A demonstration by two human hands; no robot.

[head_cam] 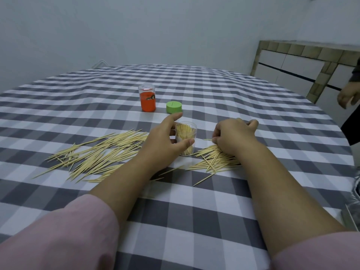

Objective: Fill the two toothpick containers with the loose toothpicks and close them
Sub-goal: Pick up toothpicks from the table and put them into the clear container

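A clear open container (186, 133) stands upright mid-table, packed with toothpicks. My left hand (164, 140) grips it, thumb across its front and fingers behind. My right hand (232, 136) rests curled on the right pile of loose toothpicks (216, 161) and pinches a few; one tip pokes out to the left of the fingers. A bigger spread of loose toothpicks (97, 155) lies on the left. Farther back stands an orange container (147, 98) with a clear cap on it. A green lid (174, 107) lies beside it.
A grey and white checked cloth (194, 207) covers the round table. Another person's hand (347, 97) hangs at the far right edge. A tiled cabinet (303, 69) stands behind on the right, a pale wall beyond.
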